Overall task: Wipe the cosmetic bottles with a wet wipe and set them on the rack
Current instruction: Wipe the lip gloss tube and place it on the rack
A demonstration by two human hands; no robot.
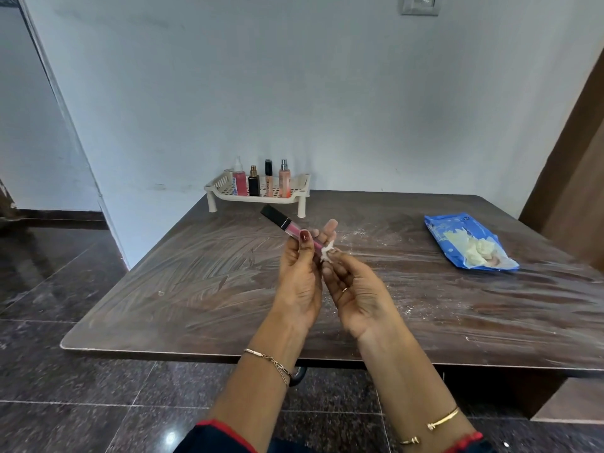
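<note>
My left hand [299,279] holds a pink lip gloss tube [285,224] with a black cap, tilted so the cap points up and to the left. My right hand [354,289] pinches a small crumpled white wet wipe [327,251] against the tube's lower end. Both hands hover above the middle of the brown table [196,289]. At the far edge stands a cream plastic rack [294,194] holding several upright bottles: a pink spray bottle [239,179], a black bottle [254,184], a black-capped gloss tube [268,178] and a peach spray bottle [284,181].
A blue pack of wet wipes [464,240], open with wipes sticking out, lies on the table's right side. White smears and crumbs streak the tabletop. A white wall rises behind the rack. A brown door panel [575,158] stands at the right, dark tiled floor below.
</note>
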